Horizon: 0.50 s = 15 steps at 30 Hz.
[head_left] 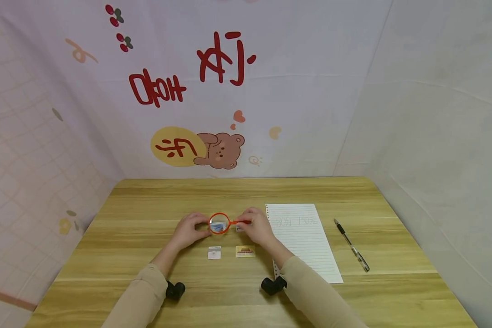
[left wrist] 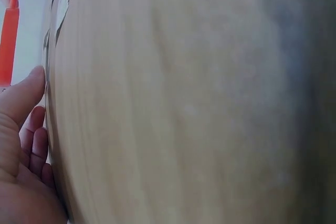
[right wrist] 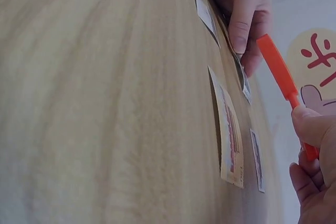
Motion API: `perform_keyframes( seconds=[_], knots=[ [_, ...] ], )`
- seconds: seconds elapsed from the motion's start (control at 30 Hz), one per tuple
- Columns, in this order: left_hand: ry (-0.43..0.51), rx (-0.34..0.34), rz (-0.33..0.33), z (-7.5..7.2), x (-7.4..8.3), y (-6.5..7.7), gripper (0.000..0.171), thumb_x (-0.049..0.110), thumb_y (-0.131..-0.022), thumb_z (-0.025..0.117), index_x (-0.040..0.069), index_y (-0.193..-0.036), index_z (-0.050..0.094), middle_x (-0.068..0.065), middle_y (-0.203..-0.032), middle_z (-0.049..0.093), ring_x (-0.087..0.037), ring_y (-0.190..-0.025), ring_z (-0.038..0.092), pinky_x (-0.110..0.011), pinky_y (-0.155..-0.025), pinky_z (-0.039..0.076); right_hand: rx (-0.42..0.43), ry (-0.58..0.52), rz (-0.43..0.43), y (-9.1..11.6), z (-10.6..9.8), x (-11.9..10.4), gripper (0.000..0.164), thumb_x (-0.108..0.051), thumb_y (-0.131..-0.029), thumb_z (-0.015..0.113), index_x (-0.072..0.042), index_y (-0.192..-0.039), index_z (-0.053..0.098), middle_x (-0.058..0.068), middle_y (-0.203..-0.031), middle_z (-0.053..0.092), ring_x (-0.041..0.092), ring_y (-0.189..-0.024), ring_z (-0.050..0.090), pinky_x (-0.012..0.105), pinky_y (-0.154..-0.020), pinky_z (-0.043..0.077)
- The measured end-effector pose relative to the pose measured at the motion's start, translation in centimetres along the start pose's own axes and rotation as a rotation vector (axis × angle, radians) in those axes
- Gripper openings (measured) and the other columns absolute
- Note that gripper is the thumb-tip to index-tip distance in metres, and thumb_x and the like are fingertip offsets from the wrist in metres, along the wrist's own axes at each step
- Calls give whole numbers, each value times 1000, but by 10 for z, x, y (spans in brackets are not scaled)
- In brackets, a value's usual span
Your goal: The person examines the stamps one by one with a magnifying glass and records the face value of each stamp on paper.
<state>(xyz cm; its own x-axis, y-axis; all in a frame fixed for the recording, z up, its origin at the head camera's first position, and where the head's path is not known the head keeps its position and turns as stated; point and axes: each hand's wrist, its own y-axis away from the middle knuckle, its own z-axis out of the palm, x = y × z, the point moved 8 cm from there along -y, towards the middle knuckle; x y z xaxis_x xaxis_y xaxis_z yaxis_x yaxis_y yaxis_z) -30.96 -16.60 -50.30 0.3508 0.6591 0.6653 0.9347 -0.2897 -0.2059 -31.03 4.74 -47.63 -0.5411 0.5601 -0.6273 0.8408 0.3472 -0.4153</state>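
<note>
Right hand (head_left: 257,225) pinches the handle of the red magnifying glass (head_left: 229,222), thumb against fingers; lens held above the table (head_left: 213,296).
Blue-printed paper piece (right wrist: 244,83) shows through the lens; left hand (head_left: 188,230), thumb and fingers slightly parted, touches its left end, though whether it pinches the paper cannot be told. A small piece (right wrist: 258,161) lies partly under the right hand in the head view. Nearer the person: a pale piece (head_left: 214,253) at left, a yellow piece (head_left: 245,251) at right, well apart. Right of these, a lined sheet (head_left: 311,255) with handwriting near its top; beyond it, a pen (head_left: 351,245) lies slantwise.
</note>
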Motion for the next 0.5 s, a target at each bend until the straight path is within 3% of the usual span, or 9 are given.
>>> perform_keyframes(
  seconds=[0.5],
  knots=[
    [-11, 21, 14, 0, 1, 0, 24, 11, -78, 83, 6, -100, 76, -11, -109, 66, -35, -108, 58, -54, -97, 43, -38, -6, 51, 3, 5, 4, 8, -14, -85, 80, -13, -92, 81, -5, -90, 65, 15, -86, 59, 28, -72, 50]
  ],
)
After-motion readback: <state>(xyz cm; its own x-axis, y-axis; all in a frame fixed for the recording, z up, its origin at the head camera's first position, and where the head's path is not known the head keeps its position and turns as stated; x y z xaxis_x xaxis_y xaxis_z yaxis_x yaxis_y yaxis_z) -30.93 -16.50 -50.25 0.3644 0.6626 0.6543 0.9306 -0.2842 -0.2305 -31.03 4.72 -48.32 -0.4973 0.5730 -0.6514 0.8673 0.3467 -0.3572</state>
